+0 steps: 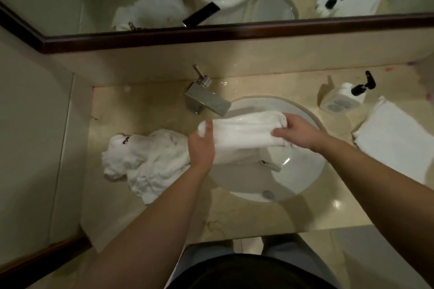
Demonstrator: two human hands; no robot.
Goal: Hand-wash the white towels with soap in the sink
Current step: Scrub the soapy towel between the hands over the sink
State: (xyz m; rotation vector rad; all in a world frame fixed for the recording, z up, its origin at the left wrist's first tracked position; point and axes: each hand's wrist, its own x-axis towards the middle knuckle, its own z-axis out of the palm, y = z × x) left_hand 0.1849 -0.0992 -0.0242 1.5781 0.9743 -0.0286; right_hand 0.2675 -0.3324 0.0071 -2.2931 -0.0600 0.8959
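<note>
A soft, rolled white towel (244, 132) stretches across the round, glossy sink (303, 171), just in front of the square metal tap (206, 101). The left hand (202, 148) grips its left end, the right hand (298, 134) pinches its right end. Beside the sink's left rim lies a crumpled towel (143, 162); right of it, a folded towel (397, 141) and a soap bottle (342, 98).

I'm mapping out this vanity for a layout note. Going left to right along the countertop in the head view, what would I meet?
Crumpled towel pile → left hand → towel held over the sink → right hand → soap pump bottle → folded towel.
</note>
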